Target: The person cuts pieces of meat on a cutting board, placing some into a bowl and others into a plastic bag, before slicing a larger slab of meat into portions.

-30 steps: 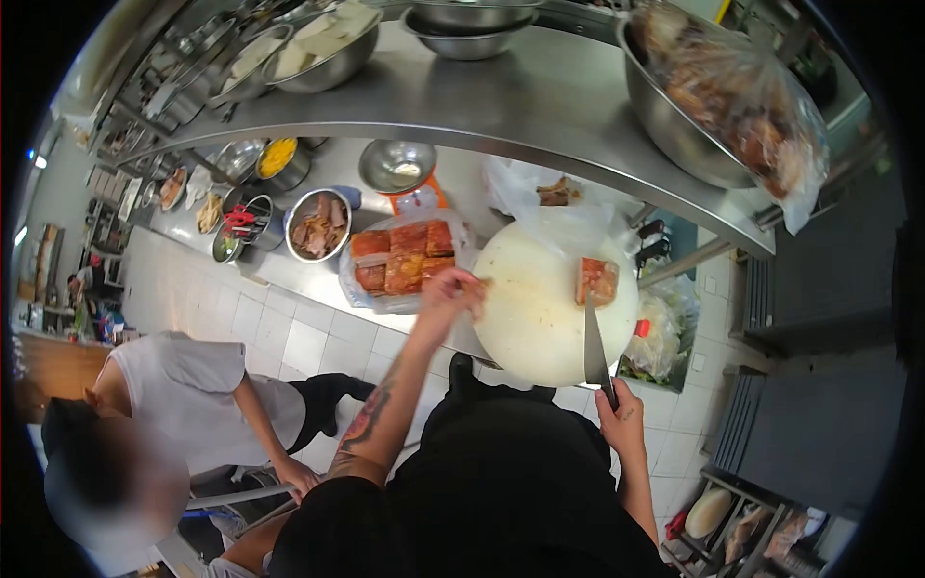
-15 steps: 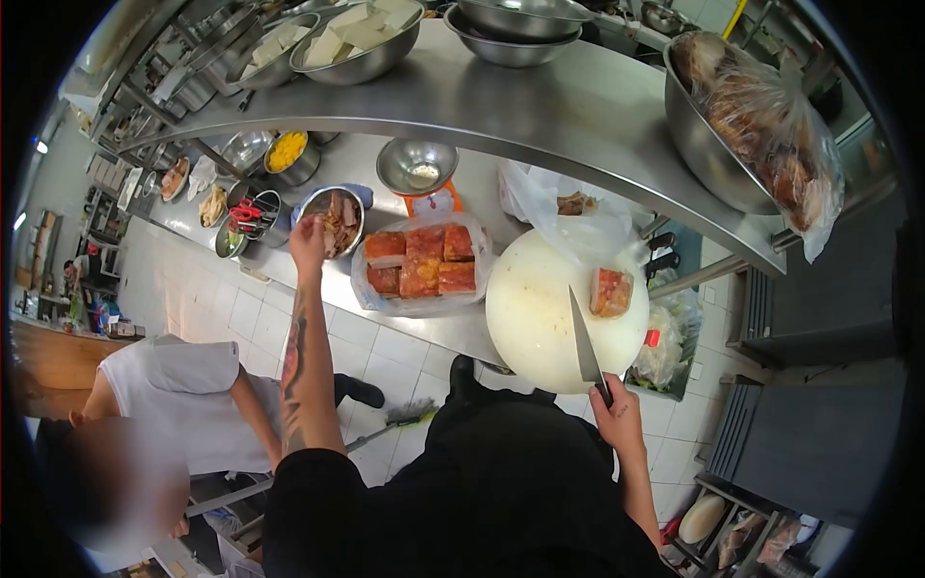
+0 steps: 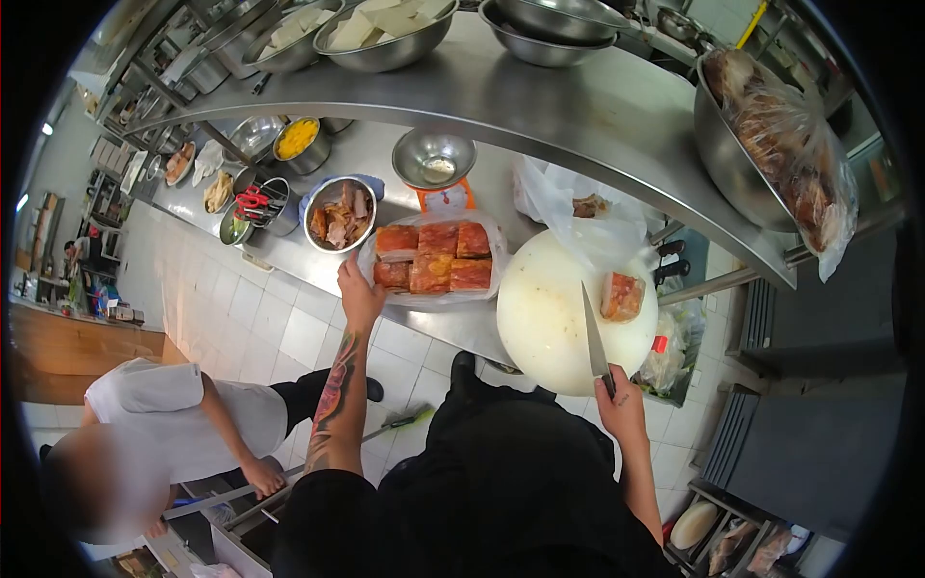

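Note:
My right hand [image 3: 620,390] is wrapped round the handle of a knife [image 3: 594,337], whose blade lies over the round white cutting board [image 3: 540,323]. One block of meat [image 3: 622,297] sits on the board, right of the blade. My left hand [image 3: 359,289] is at the lower left edge of a plastic-lined tray with several reddish-brown meat blocks [image 3: 431,274]; its fingers are apart and hold nothing I can see. Just above that hand stands a metal bowl of meat pieces [image 3: 339,223].
An empty metal bowl [image 3: 434,159] rests on an orange scale [image 3: 446,197]. A steel shelf [image 3: 462,87] crosses above the counter, bearing bowls and bagged meat [image 3: 785,144]. At lower left is another person [image 3: 193,424]. Knife handles [image 3: 672,260] stick out right of the board.
My left hand has left the bowl of meat pieces and come down and right to the tray's edge. The knife stays in my right hand. The other person's arm has shifted, and the view has moved slightly.

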`<action>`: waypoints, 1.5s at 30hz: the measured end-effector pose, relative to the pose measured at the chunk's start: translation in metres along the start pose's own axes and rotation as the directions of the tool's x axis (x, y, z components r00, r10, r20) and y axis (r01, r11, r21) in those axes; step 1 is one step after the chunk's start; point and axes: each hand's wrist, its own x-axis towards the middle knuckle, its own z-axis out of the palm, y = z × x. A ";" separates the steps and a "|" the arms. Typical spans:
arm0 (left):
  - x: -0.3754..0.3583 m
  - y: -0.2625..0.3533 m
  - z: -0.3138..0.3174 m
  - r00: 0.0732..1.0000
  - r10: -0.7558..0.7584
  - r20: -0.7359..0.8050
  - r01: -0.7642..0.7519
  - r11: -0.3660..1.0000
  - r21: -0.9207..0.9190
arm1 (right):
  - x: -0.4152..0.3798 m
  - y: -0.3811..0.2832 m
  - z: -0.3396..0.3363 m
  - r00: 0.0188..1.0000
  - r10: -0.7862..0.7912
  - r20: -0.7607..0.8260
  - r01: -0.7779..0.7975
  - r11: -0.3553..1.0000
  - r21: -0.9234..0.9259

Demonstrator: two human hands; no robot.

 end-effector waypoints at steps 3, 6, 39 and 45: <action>0.034 0.040 -0.028 0.960 0.281 0.004 -0.281 0.958 0.057 | 0.002 0.003 -0.001 0.999 -0.030 -0.017 0.030 1.000 -0.004; 0.076 0.042 -0.025 0.859 0.465 0.214 -0.480 0.877 0.020 | 0.003 0.003 -0.004 0.999 0.005 0.038 -0.003 0.999 -0.051; 0.014 0.018 -0.016 0.888 0.263 0.378 -0.315 0.946 0.082 | -0.004 -0.008 0.002 0.999 0.033 -0.001 -0.033 0.999 0.006; 0.003 0.033 -0.018 0.929 0.263 0.261 -0.333 0.902 0.276 | -0.002 -0.007 -0.002 0.999 0.024 0.035 -0.023 1.000 -0.018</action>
